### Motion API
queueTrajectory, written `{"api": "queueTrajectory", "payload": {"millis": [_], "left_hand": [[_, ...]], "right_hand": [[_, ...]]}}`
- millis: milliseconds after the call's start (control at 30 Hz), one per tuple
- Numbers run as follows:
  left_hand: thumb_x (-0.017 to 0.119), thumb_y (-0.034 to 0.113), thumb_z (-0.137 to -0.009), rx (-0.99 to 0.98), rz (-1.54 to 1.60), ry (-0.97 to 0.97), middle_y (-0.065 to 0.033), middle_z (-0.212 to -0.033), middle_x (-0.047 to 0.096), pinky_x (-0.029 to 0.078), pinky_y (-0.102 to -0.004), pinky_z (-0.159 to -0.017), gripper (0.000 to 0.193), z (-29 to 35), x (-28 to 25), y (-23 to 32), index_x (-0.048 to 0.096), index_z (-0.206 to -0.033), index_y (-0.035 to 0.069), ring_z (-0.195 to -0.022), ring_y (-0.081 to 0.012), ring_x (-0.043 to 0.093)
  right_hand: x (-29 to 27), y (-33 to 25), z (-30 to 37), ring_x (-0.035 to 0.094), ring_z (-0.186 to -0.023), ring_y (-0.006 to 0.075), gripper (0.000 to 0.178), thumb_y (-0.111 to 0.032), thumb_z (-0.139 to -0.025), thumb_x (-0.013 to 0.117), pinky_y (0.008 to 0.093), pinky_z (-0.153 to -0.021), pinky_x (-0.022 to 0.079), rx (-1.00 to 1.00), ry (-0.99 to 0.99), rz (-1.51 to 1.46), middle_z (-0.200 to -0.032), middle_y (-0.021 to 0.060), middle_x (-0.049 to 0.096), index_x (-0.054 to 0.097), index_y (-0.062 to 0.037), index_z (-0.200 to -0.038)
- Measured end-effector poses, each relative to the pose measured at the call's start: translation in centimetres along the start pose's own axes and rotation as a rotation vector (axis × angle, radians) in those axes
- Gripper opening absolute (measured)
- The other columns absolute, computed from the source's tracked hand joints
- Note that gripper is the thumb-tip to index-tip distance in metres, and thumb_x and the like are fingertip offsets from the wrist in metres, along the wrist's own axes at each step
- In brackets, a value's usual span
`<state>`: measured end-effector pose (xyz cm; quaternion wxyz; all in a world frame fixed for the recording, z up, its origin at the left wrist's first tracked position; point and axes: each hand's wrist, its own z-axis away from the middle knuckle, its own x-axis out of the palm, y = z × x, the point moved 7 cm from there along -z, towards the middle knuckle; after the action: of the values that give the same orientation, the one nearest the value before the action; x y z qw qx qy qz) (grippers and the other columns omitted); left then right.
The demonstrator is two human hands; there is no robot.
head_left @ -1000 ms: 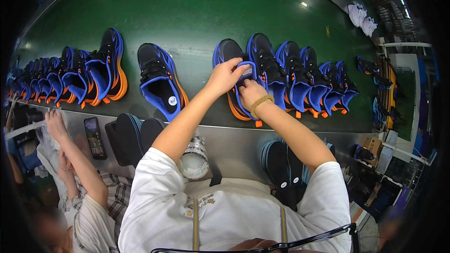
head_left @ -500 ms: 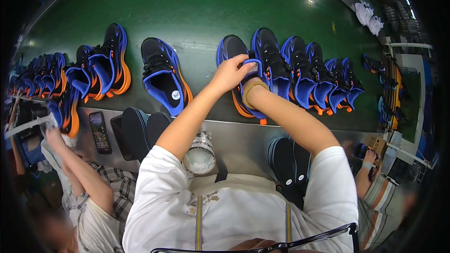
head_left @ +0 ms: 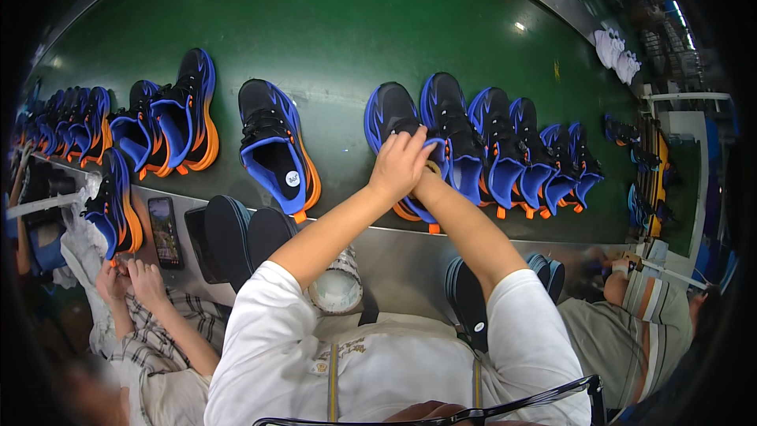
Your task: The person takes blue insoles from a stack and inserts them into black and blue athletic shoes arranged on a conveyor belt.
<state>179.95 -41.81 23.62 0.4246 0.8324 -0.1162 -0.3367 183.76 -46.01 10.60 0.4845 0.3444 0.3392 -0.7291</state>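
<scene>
A black and blue sneaker [head_left: 388, 102] with an orange sole stands on the green table, toe pointing away from me. My left hand [head_left: 400, 162] lies over its tongue and opening with bent fingers closed on it. My right hand [head_left: 426, 180] reaches into the same opening; its fingers are hidden inside the shoe and behind the left hand. To the left stands a matching sneaker [head_left: 270, 138], its round white insole sticker showing. Touching on the right is a row of like sneakers [head_left: 453, 130].
Dark insoles [head_left: 229, 233] lie on the metal edge [head_left: 410, 246] at left, more insoles [head_left: 467, 300] at right. A roll [head_left: 337, 284] sits before me, a phone [head_left: 165, 233] farther left. At left, a co-worker's hands [head_left: 130, 282] hold another sneaker [head_left: 118, 209]. A person [head_left: 623, 339] works at right.
My left hand has shifted from the tongue's edge to lie over the opening, and my right hand has moved up against it. The co-worker's sneaker is lower, with both their hands at its heel.
</scene>
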Motion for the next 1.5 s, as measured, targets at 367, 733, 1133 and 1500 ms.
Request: {"api": "queueTrajectory", "payload": {"millis": [367,733,1133,1500], "left_hand": [[0.062,0.012,-0.069,0.215,-0.115,-0.038,-0.0073,-0.067,0.042,0.037,-0.0316,-0.055,0.037,0.0,0.5,0.9,0.051,-0.101,-0.003,-0.060,-0.0221,0.044],[0.060,0.012,-0.069,0.294,-0.199,-0.027,-0.0068,-0.066,0.042,0.037,-0.0305,-0.053,0.035,-0.4,0.3,1.5,0.051,-0.100,-0.002,-0.059,-0.0206,0.045],[0.052,0.008,-0.077,-0.309,0.221,0.029,-0.0241,-0.106,0.034,0.041,-0.0398,-0.079,0.025,-2.4,-0.3,-3.4,0.044,-0.100,0.005,-0.088,-0.0425,0.048],[0.061,-0.002,-0.063,-0.307,0.110,-0.504,-0.0235,-0.121,0.023,0.039,-0.0377,-0.084,0.043,-2.0,1.8,-2.2,0.039,-0.100,0.004,-0.108,-0.0436,0.036]], "right_hand": [[-1.4,0.8,-4.6,0.037,-0.114,0.0270,0.038,-0.022,-0.079,0.043,0.0341,-0.095,0.027,0.054,0.091,-0.021,-0.124,0.0143,0.039,0.047,-0.0091,-0.115],[0.1,0.5,-1.7,0.038,-0.113,0.0249,0.037,-0.022,-0.080,0.042,0.0349,-0.095,0.026,-0.027,-0.020,0.120,-0.124,0.0122,0.040,0.048,-0.0091,-0.114],[-3.6,-1.8,4.5,0.046,-0.103,0.0184,0.033,-0.022,-0.081,0.040,0.0330,-0.089,0.028,-0.286,-0.201,0.525,-0.108,0.0058,0.052,0.052,-0.0074,-0.107],[-5.4,-2.3,8.5,0.048,-0.103,0.0259,0.051,-0.040,-0.077,0.033,0.0410,-0.102,0.008,-0.106,-0.255,-0.072,-0.103,0.0155,0.055,0.057,0.0005,-0.096]]}}
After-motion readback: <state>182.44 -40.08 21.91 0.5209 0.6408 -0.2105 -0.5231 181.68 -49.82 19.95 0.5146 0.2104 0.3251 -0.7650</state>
